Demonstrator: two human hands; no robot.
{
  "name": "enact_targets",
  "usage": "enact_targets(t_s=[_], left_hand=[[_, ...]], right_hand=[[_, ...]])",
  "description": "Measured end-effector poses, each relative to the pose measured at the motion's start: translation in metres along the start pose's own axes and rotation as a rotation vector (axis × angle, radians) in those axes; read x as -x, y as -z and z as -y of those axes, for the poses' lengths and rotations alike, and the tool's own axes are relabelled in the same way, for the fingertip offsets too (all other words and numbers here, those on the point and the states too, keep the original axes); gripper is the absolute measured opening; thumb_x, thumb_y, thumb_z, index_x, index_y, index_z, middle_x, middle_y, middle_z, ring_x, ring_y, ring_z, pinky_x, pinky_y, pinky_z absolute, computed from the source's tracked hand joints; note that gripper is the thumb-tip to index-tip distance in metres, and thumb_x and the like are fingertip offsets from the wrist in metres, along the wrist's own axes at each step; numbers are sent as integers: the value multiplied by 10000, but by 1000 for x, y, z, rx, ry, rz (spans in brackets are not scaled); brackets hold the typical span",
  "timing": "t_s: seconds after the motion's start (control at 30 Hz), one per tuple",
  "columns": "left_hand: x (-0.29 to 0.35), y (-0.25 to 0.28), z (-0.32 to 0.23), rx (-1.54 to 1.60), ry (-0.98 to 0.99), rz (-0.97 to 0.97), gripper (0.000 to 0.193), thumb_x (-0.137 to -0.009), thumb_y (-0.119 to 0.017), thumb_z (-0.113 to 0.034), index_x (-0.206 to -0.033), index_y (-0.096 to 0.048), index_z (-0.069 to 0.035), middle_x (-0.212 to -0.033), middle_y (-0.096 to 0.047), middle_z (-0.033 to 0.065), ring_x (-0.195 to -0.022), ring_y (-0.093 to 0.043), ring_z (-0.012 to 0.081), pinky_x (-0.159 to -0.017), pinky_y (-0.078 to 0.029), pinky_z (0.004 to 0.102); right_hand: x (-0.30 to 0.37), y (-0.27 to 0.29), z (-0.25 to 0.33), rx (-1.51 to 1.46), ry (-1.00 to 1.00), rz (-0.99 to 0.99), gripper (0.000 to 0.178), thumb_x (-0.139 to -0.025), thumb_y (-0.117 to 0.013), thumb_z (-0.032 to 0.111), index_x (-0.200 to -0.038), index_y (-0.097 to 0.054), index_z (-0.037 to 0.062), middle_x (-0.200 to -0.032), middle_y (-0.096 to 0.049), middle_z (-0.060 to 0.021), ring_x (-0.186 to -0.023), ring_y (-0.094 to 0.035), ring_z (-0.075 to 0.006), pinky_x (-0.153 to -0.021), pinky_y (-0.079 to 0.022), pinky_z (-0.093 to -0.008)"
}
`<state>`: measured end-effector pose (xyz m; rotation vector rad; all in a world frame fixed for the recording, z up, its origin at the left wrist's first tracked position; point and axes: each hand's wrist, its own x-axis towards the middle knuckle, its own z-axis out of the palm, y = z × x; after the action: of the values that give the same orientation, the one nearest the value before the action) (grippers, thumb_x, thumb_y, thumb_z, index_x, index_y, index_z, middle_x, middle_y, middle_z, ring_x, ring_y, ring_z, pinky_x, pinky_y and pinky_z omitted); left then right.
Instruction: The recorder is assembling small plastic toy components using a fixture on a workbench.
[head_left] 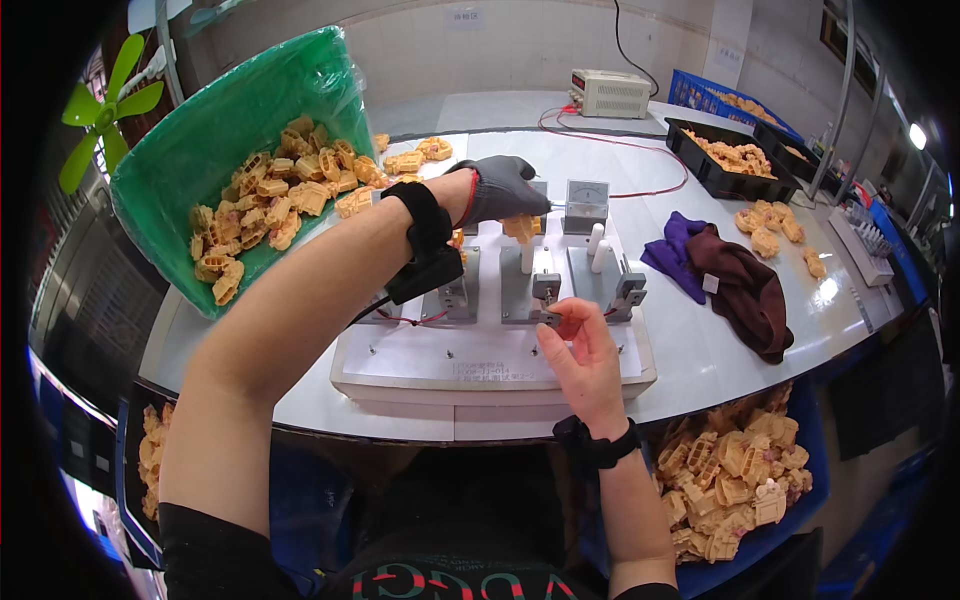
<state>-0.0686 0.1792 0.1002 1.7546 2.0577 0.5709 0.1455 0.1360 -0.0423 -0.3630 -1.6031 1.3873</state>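
Observation:
My left hand point(503, 190), in a grey glove, reaches over the middle station of a test fixture point(500, 372). Its fingers close on a tan plastic part point(521, 228), just above a white post point(527, 258). Bare and lower down, my right hand point(585, 362) has thumb and forefinger around a small metal piece on the dark block point(546, 287) at that station's front. The fingertips partly hide what they grip. Beside it stands another grey station point(596, 275) with two white posts, and behind that a dial meter point(587, 204).
A green-lined bin point(150, 180) of tan parts tilts at the left. Black trays point(725, 183) and a blue crate point(690, 88) hold more. Purple and brown cloths point(745, 290) lie right of the fixture, near a power supply's point(612, 93) red lead. A blue tub point(815, 450) sits below the table edge.

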Motion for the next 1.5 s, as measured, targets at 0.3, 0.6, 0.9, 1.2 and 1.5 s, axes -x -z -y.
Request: enact_targets(t_s=[0.3, 0.6, 0.9, 1.2, 1.5], left_hand=[[-6, -14, 3, -334, -323, 393, 482, -976, -442, -408, -1287, -511, -45, -1229, -550, 180, -1068, -585, 271, -811, -526, 348], [-7, -25, 32, -882, -553, 409, 405, -966, -462, -319, -1278, -490, -63, -1311, -487, 203, -1166, -536, 366, -953, -470, 409], [200, 18, -9, -228, -163, -76, 553, -917, -612, -303, -1382, -448, -52, -1431, -410, 198, -1348, -372, 324, -1105, -311, 390], [282, -57, 105, -47, 304, -410, 611, -894, -631, -262, -1405, -386, -34, -1409, -418, 206, -1306, -416, 329, -1055, -370, 395], [265, -85, 125, 381, 356, -403, 698, -979, -482, -357, -1467, -195, 52, -1484, -317, 261, -1381, -325, 352, -1115, -287, 375]], right_hand=[[-2, 3, -1, 14, 33, -15, 277, -840, -697, 95, -1082, -572, 43, -955, -551, -19, -779, -530, -79, -602, -463, -203], [-2, -15, 10, -12, 11, -41, 327, -870, -667, 91, -1170, -547, 46, -983, -564, -39, -813, -551, -98, -668, -478, -225], [2, 2, -3, 93, 8, -172, 210, -923, -606, 90, -1105, -534, 15, -950, -574, -47, -834, -557, -96, -741, -477, -240], [28, 42, 35, 588, 77, -290, 231, -941, -564, 118, -1145, -518, 19, -1150, -542, -78, -1049, -514, -161, -902, -411, -300], [37, 74, 11, 565, -301, -149, 422, -1030, -365, 222, -1368, -421, -24, -1389, -462, -146, -1306, -411, -229, -1099, -284, -323]])
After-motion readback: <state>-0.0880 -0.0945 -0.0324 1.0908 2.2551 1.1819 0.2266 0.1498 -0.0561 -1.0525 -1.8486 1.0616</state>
